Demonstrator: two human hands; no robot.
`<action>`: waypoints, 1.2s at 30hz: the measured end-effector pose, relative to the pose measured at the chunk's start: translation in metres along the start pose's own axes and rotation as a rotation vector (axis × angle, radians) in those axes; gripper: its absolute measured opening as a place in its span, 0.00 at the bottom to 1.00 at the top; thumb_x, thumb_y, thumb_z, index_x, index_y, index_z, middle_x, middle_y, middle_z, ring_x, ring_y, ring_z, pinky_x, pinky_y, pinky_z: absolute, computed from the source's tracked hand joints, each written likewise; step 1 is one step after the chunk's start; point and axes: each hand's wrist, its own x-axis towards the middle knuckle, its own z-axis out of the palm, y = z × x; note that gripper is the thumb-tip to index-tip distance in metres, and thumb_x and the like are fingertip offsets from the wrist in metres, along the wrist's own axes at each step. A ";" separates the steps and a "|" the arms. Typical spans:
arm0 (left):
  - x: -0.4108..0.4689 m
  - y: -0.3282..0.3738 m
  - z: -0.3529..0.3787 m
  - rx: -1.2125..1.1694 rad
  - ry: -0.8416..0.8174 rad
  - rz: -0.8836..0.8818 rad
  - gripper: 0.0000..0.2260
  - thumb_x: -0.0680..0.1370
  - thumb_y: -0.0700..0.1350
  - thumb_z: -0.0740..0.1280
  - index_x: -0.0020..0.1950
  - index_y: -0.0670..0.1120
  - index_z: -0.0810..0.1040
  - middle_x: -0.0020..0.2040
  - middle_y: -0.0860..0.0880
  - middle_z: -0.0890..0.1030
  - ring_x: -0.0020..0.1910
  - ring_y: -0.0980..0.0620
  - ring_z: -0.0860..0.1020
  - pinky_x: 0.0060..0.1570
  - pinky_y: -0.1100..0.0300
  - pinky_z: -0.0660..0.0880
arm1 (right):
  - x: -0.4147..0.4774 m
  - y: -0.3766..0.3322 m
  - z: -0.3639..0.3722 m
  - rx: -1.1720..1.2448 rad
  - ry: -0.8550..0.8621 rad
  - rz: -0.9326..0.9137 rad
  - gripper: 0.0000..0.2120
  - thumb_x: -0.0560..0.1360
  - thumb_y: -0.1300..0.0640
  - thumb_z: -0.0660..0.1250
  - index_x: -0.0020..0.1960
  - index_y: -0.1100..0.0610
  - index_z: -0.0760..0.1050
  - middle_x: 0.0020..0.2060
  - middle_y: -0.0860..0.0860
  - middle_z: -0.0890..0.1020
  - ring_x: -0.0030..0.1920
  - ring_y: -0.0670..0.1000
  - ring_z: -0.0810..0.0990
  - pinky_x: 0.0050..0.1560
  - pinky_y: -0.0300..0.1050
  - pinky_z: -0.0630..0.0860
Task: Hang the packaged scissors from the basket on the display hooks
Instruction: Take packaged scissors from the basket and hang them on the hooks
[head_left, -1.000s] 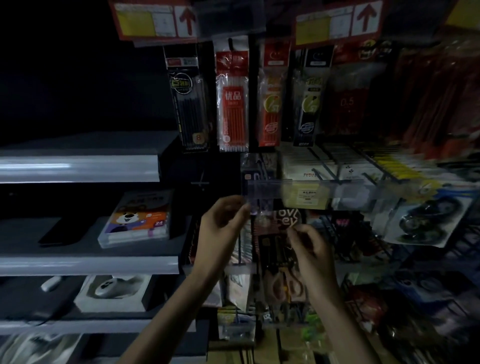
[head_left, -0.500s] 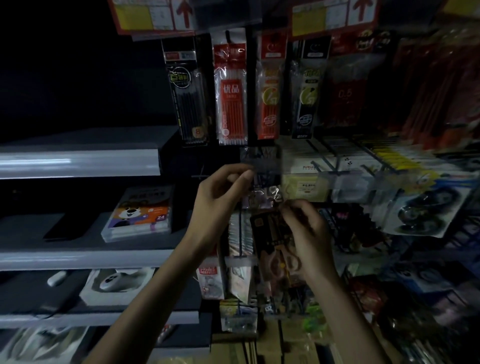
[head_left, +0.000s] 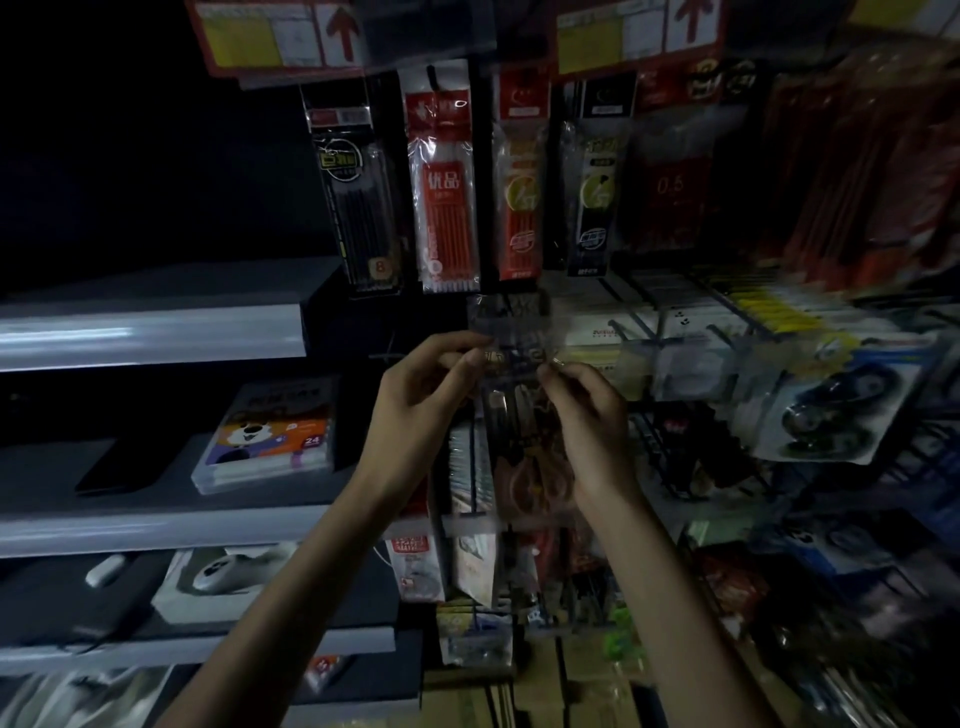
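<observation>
Dimly lit shop, grey shelves (head_left: 156, 332) at left under a dark wall (head_left: 130, 156).

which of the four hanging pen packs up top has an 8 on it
The leftmost pack, dark with black pens; an 8 sits near its bottom. The red pack, orange pack and black-and-yellow pack to its right show none.

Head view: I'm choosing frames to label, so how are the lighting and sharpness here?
Head view: dim overall, upper left nearly black; the hanging red refill pack at centre reads sharp; the right-hand racks smear with blur; glare streaks the grey shelf edge; the clear plastic scissors package is murky.
</observation>
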 end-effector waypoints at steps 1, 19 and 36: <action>0.000 0.000 0.000 -0.009 0.001 0.003 0.12 0.82 0.50 0.67 0.62 0.47 0.83 0.49 0.36 0.82 0.50 0.41 0.83 0.53 0.55 0.79 | 0.001 0.002 0.001 -0.014 -0.001 -0.004 0.10 0.81 0.48 0.69 0.54 0.54 0.82 0.49 0.49 0.85 0.50 0.41 0.82 0.45 0.34 0.73; 0.000 -0.014 0.001 -0.006 0.020 0.045 0.09 0.84 0.46 0.67 0.63 0.51 0.83 0.47 0.35 0.81 0.52 0.32 0.80 0.54 0.37 0.78 | 0.008 0.015 0.011 -0.040 0.034 -0.011 0.13 0.80 0.45 0.70 0.52 0.55 0.82 0.46 0.48 0.85 0.42 0.37 0.81 0.40 0.29 0.73; -0.045 -0.090 0.023 -0.107 0.226 -0.139 0.17 0.80 0.38 0.72 0.67 0.52 0.79 0.57 0.48 0.83 0.55 0.54 0.84 0.48 0.64 0.81 | 0.010 0.024 0.003 0.100 0.044 0.091 0.11 0.75 0.47 0.76 0.52 0.53 0.84 0.45 0.45 0.88 0.48 0.42 0.85 0.48 0.37 0.76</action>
